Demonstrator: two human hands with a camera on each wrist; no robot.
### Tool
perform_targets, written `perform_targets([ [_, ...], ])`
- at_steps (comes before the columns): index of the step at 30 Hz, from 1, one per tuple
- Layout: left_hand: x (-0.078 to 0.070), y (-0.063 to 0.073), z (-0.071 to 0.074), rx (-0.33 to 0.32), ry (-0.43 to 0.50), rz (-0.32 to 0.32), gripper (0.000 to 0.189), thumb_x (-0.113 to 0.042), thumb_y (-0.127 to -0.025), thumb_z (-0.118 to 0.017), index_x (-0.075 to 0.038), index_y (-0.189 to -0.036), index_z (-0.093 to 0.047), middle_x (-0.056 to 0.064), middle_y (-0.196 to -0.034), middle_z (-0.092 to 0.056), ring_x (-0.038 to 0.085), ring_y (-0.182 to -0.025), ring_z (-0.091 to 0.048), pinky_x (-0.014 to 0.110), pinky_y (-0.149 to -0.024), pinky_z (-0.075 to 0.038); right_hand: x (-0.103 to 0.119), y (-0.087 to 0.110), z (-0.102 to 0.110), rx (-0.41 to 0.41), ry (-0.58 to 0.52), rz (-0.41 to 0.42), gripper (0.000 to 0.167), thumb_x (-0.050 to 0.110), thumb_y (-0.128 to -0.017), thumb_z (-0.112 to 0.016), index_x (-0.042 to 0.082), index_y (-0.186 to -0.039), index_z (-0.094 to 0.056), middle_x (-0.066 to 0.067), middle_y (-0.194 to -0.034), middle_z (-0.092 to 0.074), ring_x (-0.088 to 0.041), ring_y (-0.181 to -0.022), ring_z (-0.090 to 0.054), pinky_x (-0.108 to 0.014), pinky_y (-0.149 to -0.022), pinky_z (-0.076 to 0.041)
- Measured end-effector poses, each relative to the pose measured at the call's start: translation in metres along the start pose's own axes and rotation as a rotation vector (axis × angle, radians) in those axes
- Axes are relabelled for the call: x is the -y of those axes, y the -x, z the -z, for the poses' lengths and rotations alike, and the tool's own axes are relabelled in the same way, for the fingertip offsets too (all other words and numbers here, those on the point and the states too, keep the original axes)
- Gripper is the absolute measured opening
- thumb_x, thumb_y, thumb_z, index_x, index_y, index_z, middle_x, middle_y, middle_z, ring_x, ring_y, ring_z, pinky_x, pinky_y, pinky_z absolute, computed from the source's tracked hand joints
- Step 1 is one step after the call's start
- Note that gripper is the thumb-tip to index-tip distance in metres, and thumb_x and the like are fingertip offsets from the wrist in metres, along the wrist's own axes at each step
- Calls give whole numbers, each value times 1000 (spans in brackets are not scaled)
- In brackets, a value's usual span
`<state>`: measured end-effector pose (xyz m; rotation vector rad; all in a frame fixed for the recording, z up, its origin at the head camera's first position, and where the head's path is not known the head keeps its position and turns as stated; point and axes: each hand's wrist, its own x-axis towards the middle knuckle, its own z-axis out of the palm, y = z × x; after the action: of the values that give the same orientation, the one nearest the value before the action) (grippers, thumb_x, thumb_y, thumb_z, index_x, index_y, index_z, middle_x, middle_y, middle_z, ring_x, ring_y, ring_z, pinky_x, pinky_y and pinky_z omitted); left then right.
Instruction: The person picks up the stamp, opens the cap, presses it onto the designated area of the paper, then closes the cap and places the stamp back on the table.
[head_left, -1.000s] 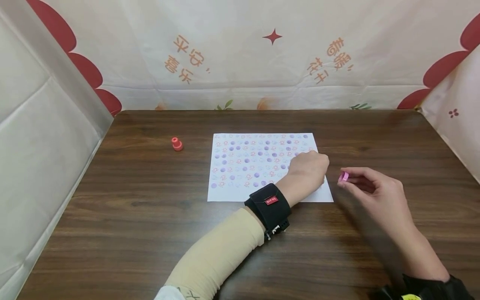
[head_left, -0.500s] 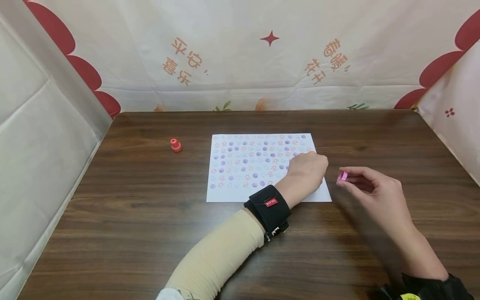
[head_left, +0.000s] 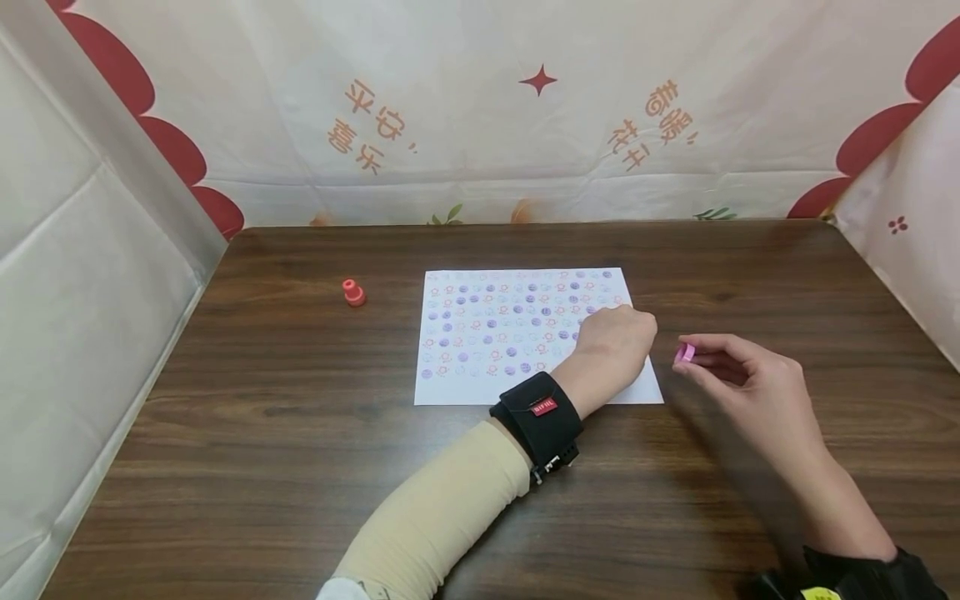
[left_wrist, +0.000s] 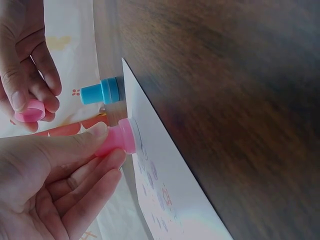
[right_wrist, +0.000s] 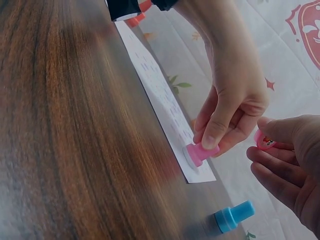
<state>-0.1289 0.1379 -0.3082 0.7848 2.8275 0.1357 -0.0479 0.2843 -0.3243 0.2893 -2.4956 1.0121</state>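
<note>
My left hand (head_left: 613, 337) pinches a small pink stamp (left_wrist: 120, 137) between thumb and fingers, its wide end down against the white paper (head_left: 457, 388). Rows of purple, red and pale blue stamped marks cover most of the sheet. The head view hides this stamp behind the hand. To the right, off the paper's edge, my right hand (head_left: 757, 396) holds a pink cap (head_left: 685, 353) between thumb and fingertips, above the table. A small picture shows on the cap's flat face in the right wrist view.
A red stamp (head_left: 353, 292) stands on the brown table (head_left: 262, 450), left of the paper. Near the sheet's right end stands a capped blue stamp (right_wrist: 234, 216), out of sight in the head view. A white printed cloth (head_left: 480, 125) hangs along the back.
Both hands keep their places, the left on the pink stamp and the right on its cap. Only the head view has shifted slightly.
</note>
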Motion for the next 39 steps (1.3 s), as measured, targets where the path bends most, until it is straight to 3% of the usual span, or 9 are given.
perform_targets([
  [39,0,0,-2,-23,-17,-10,20,-22,-98,-62,-30,-112,-73,-9,-95,-74,7,-71,-62,21,-58,-49,-1,5,4,-11,-6,4,34,-7,-73,-83,4,-104,-75,38,-92,-63,21,-80,-61,1,-70,-46],
])
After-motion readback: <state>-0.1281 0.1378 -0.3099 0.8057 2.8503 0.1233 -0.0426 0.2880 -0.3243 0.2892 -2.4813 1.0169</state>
